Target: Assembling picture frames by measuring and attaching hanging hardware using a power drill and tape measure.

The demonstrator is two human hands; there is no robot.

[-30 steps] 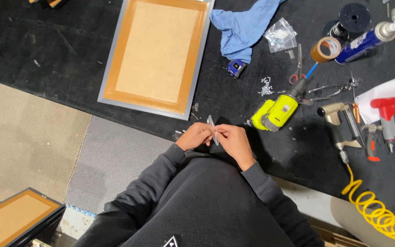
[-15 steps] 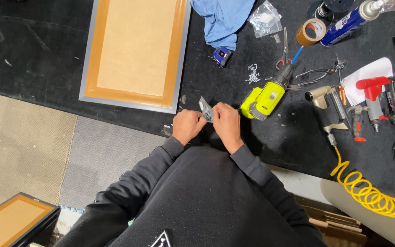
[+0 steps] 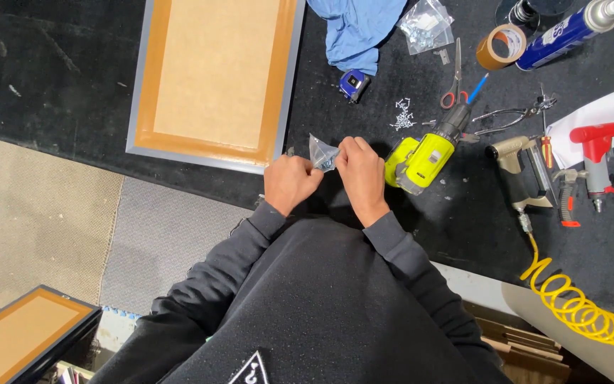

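Where the black workbench (image 3: pixel 51 85) fills the upper frame, grey and tan floor mats lie at lower left. A small clear plastic bag (image 3: pixel 321 153), holding tiny metal bits, sits at frame centre, pinched between the left hand (image 3: pixel 289 183) and right hand (image 3: pixel 362 174), fingers closed on it. Its pointed corner aims toward the upper left. Just right lies a yellow drill (image 3: pixel 421 156); a framed board (image 3: pixel 214 78) is upper left.

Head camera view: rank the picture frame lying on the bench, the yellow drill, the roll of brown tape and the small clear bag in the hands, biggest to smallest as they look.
1. Picture frame
2. Yellow drill
3 and 4. Roll of brown tape and small clear bag: they look about alike, and the left hand and right hand hide part of the bag.
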